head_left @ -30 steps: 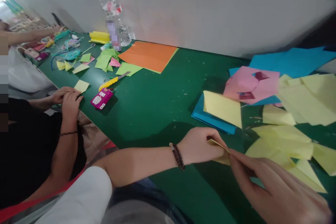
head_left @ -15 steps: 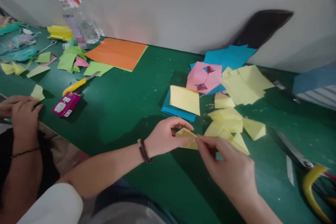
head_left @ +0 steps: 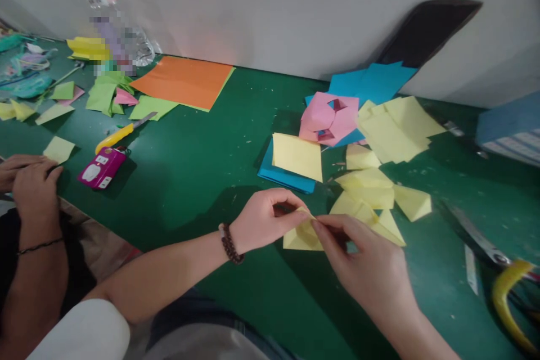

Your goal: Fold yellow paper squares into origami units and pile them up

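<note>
Between my two hands is a small piece of pale yellow paper (head_left: 301, 238), partly folded. My left hand (head_left: 270, 219), with a dark bead bracelet at the wrist, pinches its upper edge between thumb and fingers. At the paper's right side, my right hand (head_left: 367, 261) grips it with thumb and forefinger. Just beyond lie a blue pad with a yellow square sheet (head_left: 297, 156) on top. Several folded yellow paper pieces (head_left: 365, 191) rest beside my right hand. A pink folded paper shape (head_left: 329, 118) with openings sits behind them.
Large scissors (head_left: 502, 270) with yellow handles lie at the right. Yellow sheets (head_left: 400, 126) and blue paper (head_left: 371, 81) are at the back. Leftward are orange paper (head_left: 185, 81), a yellow cutter (head_left: 122, 134), a magenta box (head_left: 102, 169), a plastic bottle (head_left: 143, 48) and a co-worker's hands (head_left: 34, 180).
The yellow paper between my hands has turned, so more of its face shows below my left thumb. At far left, the co-worker's pale paper lies flatter. The view has shifted slightly.
</note>
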The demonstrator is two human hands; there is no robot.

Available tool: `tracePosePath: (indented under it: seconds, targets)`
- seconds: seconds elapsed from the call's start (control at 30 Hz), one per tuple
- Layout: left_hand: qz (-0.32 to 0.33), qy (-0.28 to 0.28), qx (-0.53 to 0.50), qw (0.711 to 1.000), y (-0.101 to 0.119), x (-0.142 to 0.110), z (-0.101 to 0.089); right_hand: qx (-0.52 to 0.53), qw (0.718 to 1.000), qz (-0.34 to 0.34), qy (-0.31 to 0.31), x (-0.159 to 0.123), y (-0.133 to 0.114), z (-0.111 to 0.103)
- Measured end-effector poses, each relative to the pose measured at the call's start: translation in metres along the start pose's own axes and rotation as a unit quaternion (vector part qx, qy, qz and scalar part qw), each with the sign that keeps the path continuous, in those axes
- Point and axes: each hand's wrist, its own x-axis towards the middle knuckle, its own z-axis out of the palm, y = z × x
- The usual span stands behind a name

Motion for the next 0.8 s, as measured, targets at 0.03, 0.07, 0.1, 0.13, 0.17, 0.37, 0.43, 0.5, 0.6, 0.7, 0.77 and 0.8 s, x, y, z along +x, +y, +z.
tracePosePath:
  seconds: [0.03,0.07,0.1,0.13,0.17,0.37,0.43,0.5,0.6,0.7,0.77,0.8]
  targets:
    - [0.001,-0.002,0.000,1.000,0.001,-0.001,0.000,0.006,1.000,0.007,-0.006,0.000,-0.001,-0.001]
    - [0.004,-0.002,-0.002,1.000,0.001,-0.001,0.000,0.012,1.000,0.015,-0.012,0.000,-0.003,-0.001]
    - [0.007,-0.001,-0.005,1.000,0.001,-0.001,-0.001,0.019,0.999,0.022,-0.019,0.001,-0.004,-0.002]
    - [0.007,-0.001,-0.008,1.000,0.001,-0.001,-0.001,0.025,0.999,0.028,-0.027,0.002,-0.006,-0.003]
    - [0.005,0.001,-0.012,1.000,0.001,-0.001,-0.002,0.031,0.998,0.033,-0.036,0.002,-0.007,-0.003]
    - [-0.037,-0.023,-0.024,0.999,0.004,0.000,-0.005,0.043,0.995,0.071,-0.053,0.006,-0.008,-0.003]
    - [-0.037,-0.040,-0.022,0.998,0.007,-0.001,-0.006,0.043,0.996,0.074,-0.040,0.006,-0.007,-0.003]
    - [-0.053,-0.058,-0.031,0.996,0.008,-0.003,-0.006,0.032,0.997,0.074,-0.015,0.005,-0.007,-0.003]
    - [-0.089,-0.086,-0.055,0.991,0.007,-0.003,-0.004,0.001,0.998,0.050,0.028,0.004,-0.005,-0.003]
    - [-0.132,-0.092,-0.104,0.982,0.002,-0.001,0.002,-0.030,0.998,-0.006,0.058,0.003,-0.003,-0.002]
    - [-0.153,-0.083,-0.121,0.977,0.000,0.000,0.006,-0.043,0.997,-0.030,0.058,0.003,-0.002,-0.001]
    - [-0.156,-0.075,-0.117,0.978,0.000,0.001,0.007,-0.046,0.997,-0.037,0.052,0.002,-0.002,-0.001]
